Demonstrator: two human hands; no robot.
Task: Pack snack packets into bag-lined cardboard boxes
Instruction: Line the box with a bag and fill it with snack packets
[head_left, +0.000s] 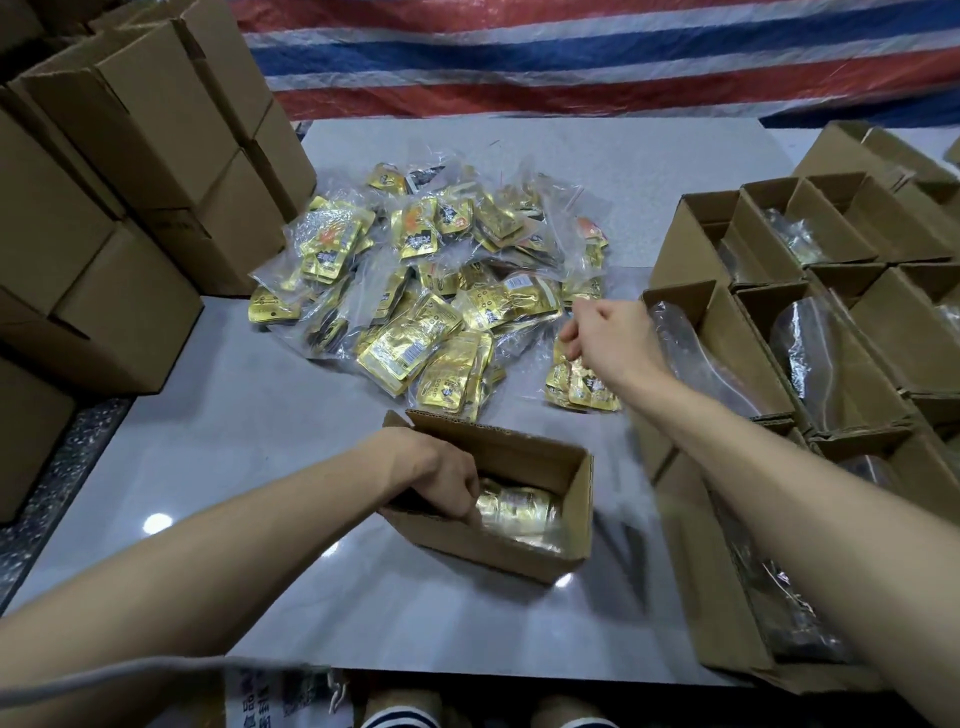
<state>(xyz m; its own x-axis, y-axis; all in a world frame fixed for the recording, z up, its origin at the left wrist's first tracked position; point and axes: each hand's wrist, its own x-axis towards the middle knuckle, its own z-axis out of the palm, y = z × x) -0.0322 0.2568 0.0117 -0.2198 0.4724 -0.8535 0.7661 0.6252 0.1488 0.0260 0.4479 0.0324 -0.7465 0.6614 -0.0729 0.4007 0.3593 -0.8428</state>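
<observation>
Left hand (441, 475) grip unclear, hidden in box (519, 551); right hand (610, 340) pinches blurred packets (584, 382).

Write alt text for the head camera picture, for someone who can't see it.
A person's left hand reaches into a cardboard box of gold snack packets; the right hand hovers at a pile of packets on a grey table. Bag-lined boxes stand at right.

- Packing workshop or warehouse.
- Closed cartons (119, 156) stacked on the left.
- Loose pile of packets (431, 291) on a grey table (234, 426).
- Rows of open bag-lined boxes (769, 322) on the right.
- Striped tarp (571, 57) behind.
</observation>
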